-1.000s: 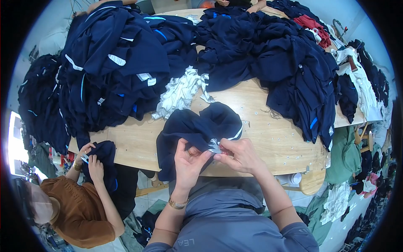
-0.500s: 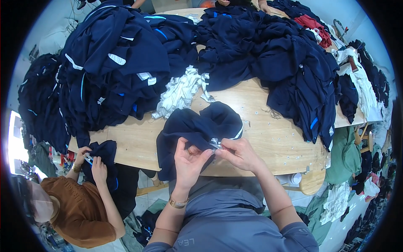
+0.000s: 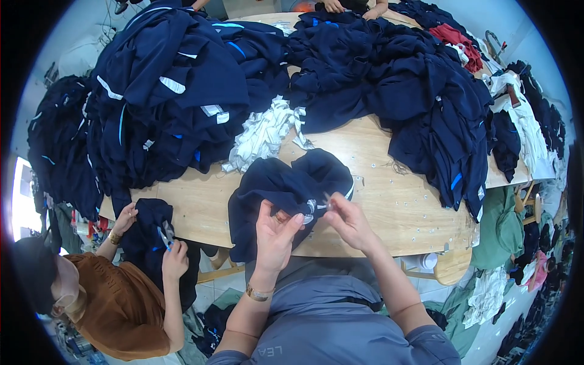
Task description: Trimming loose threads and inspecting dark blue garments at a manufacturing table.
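A navy garment (image 3: 261,182) lies bunched on the near edge of the wooden table in front of me. My left hand (image 3: 277,234) pinches its near part, thumb and fingers closed, beside a small shiny whitish patch (image 3: 309,210) on the cloth. Just right of that patch is my right hand (image 3: 350,224), its fingers pinched together and slightly blurred. A small, pale, narrow thing (image 3: 327,199) shows at those fingertips, too smeared to name. White trim runs along the garment's right edge.
Large heaps of navy garments (image 3: 170,67) cover the table's left and far right. White strips (image 3: 264,137) are piled between them. To my left, a co-worker in a brown shirt (image 3: 118,304) handles navy cloth with small snips (image 3: 167,231). Another person's hands (image 3: 372,11) work at the far edge.
My right hand has drawn back to the right, away from my left fingertips, and the shiny patch shows more. The co-worker's hands at left have moved apart.
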Tool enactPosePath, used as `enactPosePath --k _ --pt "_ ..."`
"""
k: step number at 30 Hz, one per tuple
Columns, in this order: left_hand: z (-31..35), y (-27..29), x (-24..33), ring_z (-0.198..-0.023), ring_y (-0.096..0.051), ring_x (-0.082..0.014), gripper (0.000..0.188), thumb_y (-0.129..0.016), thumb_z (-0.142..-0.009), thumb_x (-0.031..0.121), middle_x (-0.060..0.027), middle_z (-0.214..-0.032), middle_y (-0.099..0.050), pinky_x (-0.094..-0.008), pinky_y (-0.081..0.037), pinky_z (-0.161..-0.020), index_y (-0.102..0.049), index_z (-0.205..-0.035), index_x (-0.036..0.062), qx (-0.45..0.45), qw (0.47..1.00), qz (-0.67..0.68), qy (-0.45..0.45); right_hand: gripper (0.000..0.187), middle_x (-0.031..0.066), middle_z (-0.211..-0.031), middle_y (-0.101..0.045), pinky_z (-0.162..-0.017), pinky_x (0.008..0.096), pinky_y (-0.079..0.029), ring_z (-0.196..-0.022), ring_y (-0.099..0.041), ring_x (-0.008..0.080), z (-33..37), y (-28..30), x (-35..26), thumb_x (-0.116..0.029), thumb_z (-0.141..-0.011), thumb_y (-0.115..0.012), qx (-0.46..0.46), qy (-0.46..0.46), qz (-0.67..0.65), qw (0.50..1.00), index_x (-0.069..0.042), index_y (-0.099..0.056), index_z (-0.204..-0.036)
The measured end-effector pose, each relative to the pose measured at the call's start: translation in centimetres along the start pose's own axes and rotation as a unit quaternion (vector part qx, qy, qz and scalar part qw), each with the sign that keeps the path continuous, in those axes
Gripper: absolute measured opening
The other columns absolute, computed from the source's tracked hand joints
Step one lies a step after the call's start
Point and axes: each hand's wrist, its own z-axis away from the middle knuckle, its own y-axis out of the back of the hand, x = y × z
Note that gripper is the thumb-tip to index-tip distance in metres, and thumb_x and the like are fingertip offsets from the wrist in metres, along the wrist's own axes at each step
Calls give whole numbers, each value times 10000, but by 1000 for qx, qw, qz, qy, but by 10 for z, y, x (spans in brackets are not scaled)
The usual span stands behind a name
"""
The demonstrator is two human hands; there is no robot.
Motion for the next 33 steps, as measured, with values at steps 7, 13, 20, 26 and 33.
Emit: enactPosePath --k 7,13,20,26,33 --pt "9 2 -9 -852 -613 -145 267 -574 -862 9 -81 -966 -591 -279 -529 -728 -450 -1097 34 66 997 18 22 424 144 -1037 -474 -789 334 -442 -985 -530 308 -3 -15 2 -62 -645 -768 77 222 168 957 -55 -408 -869" --pt "6 5 -6 -866 -633 -179 223 -551 -909 140 -118 -967 -627 -274 -524 -727 -486 -1077 10 93 994 -10 54 249 139 -907 -528 -709 284 -443 -880 -570 237 -10 -20 2 63 -743 -577 59 129 49 989 -53 -385 -852" --pt "7 20 2 -693 -607 -111 151 -587 -889 134 -84 -823 -624 -201 -473 -599 -541 -967 13 64 970 -229 -43 187 -83 -695 -274 -481 177 -198 -571 -242 1 -15 -10 9 -121 -927 -517 55 -20 -170 984 -116 -360 -826" --pt "-5 6 7 -833 -595 -151 154 -635 -809 38 -74 -907 -612 -266 -470 -732 -573 -946 4 91 892 -399 -191 194 -83 -700 -289 -499 174 -207 -584 -257 7 -13 -8 6 -95 -918 -521 47 -5 -223 974 -119 -354 -823" --pt "-29 16 4 -989 -562 -298 164 -619 -786 27 -116 -980 -612 -360 -454 -840 -612 -949 38 87 755 -581 -291 192 -34 -688 -416 -505 169 -289 -605 -428 21 -8 2 -7 -81 -903 -527 -13 -65 -238 969 -101 -351 -830"
